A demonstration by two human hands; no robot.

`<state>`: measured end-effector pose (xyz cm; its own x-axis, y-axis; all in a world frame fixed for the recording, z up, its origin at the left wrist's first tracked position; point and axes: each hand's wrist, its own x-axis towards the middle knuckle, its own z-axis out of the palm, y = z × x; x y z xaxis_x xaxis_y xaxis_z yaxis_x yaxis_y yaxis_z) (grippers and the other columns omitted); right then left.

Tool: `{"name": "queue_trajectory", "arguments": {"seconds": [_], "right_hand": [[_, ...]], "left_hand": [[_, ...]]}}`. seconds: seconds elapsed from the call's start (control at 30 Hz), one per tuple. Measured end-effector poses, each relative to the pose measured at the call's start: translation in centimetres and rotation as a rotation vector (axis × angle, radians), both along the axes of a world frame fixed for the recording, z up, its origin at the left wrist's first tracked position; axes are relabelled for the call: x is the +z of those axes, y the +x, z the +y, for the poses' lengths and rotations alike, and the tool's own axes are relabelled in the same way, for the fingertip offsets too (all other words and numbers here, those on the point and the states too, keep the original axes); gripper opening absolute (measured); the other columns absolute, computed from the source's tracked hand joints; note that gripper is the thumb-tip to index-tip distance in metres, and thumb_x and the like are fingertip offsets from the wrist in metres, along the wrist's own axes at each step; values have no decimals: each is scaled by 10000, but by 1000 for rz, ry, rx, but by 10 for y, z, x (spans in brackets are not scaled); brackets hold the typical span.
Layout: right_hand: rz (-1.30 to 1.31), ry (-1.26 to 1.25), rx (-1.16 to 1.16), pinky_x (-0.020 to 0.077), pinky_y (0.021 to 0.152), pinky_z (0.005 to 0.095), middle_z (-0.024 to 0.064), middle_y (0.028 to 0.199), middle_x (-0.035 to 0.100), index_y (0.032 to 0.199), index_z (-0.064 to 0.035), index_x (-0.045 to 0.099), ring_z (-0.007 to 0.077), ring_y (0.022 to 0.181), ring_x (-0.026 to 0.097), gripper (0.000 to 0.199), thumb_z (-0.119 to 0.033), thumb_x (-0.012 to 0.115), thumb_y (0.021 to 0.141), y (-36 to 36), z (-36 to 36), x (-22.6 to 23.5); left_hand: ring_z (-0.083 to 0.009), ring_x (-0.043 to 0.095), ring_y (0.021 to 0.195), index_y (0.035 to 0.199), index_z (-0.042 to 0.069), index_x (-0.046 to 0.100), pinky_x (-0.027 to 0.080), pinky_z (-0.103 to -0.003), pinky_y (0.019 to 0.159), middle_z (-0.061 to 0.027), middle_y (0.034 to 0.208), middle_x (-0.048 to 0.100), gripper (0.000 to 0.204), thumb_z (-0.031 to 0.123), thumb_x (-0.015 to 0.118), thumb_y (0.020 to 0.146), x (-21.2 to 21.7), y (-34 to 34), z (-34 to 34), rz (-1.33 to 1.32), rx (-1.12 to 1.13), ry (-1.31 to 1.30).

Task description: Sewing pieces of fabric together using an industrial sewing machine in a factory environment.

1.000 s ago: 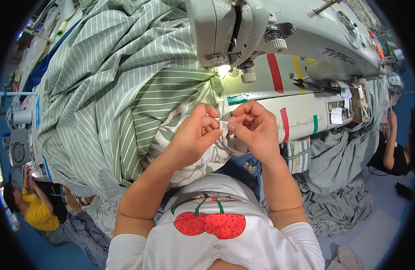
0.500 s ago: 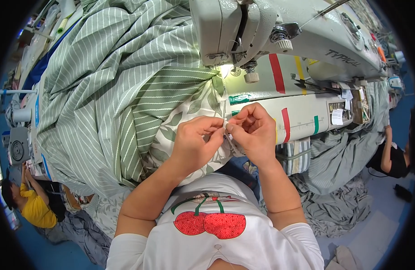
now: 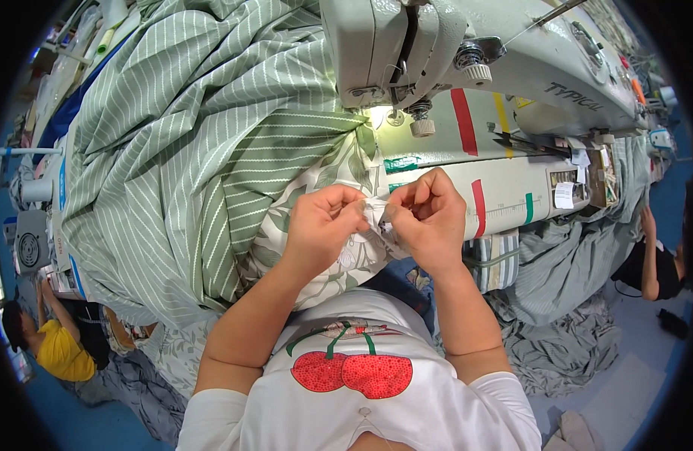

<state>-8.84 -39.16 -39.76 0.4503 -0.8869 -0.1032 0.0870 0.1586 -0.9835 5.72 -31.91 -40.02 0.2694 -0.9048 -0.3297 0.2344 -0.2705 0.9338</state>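
Between my two hands a small bit of the white leaf-print fabric [image 3: 345,257] is stretched at its edge. My left hand [image 3: 324,224] pinches it from the left with thumb and forefinger. From the right, my right hand [image 3: 430,219] pinches the same edge, fingers curled. The leaf-print cloth spreads under my left wrist and up to the needle area of the sewing machine [image 3: 376,52]. Green striped fabric [image 3: 245,180] is joined or folded beside it on the left. My fingertips hide the exact spot they grip.
Black scissors [image 3: 534,145] lie on the machine bed behind a tray of small items [image 3: 568,188]. Heaped striped fabric [image 3: 158,113] covers the table's left side. Another person in yellow [image 3: 64,349] is at far left; a person in black [image 3: 651,263] is at far right.
My hands have drawn slightly apart, and a piece of white fabric now shows stretched between the fingertips. The machine and the large cloth pile look nearly the same.
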Motion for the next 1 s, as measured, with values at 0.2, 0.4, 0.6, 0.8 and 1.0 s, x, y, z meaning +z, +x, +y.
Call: {"name": "queue_trajectory", "arguments": {"seconds": [0.2,0.4,0.6,0.8,1.0], "right_hand": [[111,-96,1,429,554,196,50,746,578,812,1,472,59,642,511,158,93,578,740,3,0,0],[284,-487,124,442,553,229,71,751,604,832,7,607,104,635,553,90,50,596,754,3,1,7],[380,-846,146,453,555,309,127,778,607,854,6,616,227,640,582,106,44,604,755,6,-3,6],[458,-1113,108,446,564,338,145,813,596,865,8,554,295,691,564,110,63,573,771,12,-6,-2],[309,-1020,62,442,580,346,133,780,552,869,-2,521,301,692,539,88,56,548,809,5,1,-4]], "left_hand": [[-58,579,652,929,-50,613,466,-190,606,-46,764,639,128,57,576,869,-1,4,-3,130,-20,13],[-83,599,662,937,-35,611,484,-200,614,-49,755,631,127,73,565,888,-1,2,-4,66,-41,11],[-78,598,643,923,-50,612,487,-204,596,-56,754,639,132,62,571,868,-1,5,-5,121,-43,64],[-89,607,635,923,-44,608,493,-211,583,-60,739,637,142,80,569,869,-2,8,-10,142,-74,95],[-99,606,632,907,-41,596,498,-216,579,-62,736,622,130,81,566,877,1,11,-18,46,3,151]]}}
